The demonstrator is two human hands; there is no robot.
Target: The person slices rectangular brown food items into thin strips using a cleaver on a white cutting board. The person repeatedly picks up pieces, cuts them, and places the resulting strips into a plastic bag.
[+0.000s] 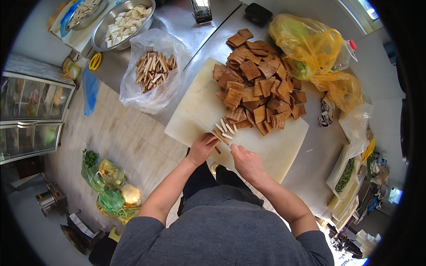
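Observation:
My right hand point(247, 162) is closed around the handle of a knife, whose thin blade point(222, 139) points up and left. Beside the blade, my left hand point(203, 148) presses its fingertips on a brown piece of what looks like dried tofu point(217, 150), mostly hidden by the fingers. Just beyond the blade lie several cut strips point(225, 127) with pale sides. All this rests on a large white cutting board point(193, 103). A big heap of brown, square dried tofu slices point(259, 83) covers the board's far part.
Left of the board, a clear plastic bag point(133, 89) holds cut strips. Behind it stands a steel bowl point(96, 36) of white cubes. A phone point(201, 13) stands at the back. On the right are a yellow bag point(313, 43) and a tray of green beans point(344, 176). Bagged vegetables point(111, 199) lie on the floor.

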